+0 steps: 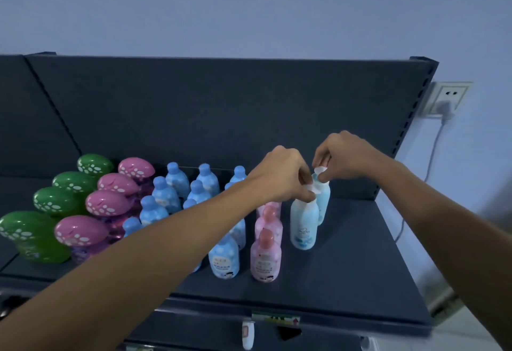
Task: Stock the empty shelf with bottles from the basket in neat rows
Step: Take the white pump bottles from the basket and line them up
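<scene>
Two light-blue pump bottles stand one behind the other on the dark shelf (360, 262). My left hand (279, 176) pinches the white pump top of the front pump bottle (303, 223). My right hand (340, 156) pinches the white pump top of the rear pump bottle (324, 198). To their left stands a row of pink-capped bottles (266, 256), then rows of blue-capped bottles (223, 258), partly hidden by my left forearm. Further left are pink mushroom-top bottles (106, 203) and green mushroom-top bottles (55, 201). The basket is not in view.
The shelf has a dark back panel (221, 112) and a right upright with slots (410, 118). A wall socket with a plug and cable (446, 101) sits to the right of it. A price label (275, 318) hangs on the shelf's front edge.
</scene>
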Action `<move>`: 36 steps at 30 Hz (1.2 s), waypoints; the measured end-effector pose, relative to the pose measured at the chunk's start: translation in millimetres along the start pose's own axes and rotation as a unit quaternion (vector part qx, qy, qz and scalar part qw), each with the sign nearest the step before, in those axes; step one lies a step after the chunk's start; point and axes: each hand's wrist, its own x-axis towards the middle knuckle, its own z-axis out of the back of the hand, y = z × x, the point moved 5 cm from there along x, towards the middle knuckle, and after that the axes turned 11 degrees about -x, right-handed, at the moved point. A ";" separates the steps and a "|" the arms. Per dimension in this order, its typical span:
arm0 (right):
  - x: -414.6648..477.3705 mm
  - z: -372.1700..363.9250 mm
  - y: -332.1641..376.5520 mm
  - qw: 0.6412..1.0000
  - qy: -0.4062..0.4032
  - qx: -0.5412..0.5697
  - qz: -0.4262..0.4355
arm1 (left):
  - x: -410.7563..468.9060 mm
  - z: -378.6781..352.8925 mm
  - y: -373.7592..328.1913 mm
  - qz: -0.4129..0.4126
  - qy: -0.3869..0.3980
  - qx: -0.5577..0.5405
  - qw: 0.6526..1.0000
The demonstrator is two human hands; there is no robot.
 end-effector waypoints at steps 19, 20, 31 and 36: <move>66.5 -34.7 -14.2 0.999 -0.014 0.038 0.004 | 42.3 -21.5 36.5 0.046 -0.022 -0.032 0.998; 68.0 -35.3 -14.4 0.999 -0.014 0.041 0.005 | 43.4 -22.3 37.1 0.047 -0.020 -0.031 0.998; 76.0 -41.7 -20.0 0.997 0.012 0.073 0.019 | 49.8 -27.3 42.3 0.063 -0.021 -0.044 0.997; 76.7 -43.9 -22.9 0.996 0.023 0.081 0.021 | 50.4 -31.3 44.4 0.066 -0.013 -0.055 0.996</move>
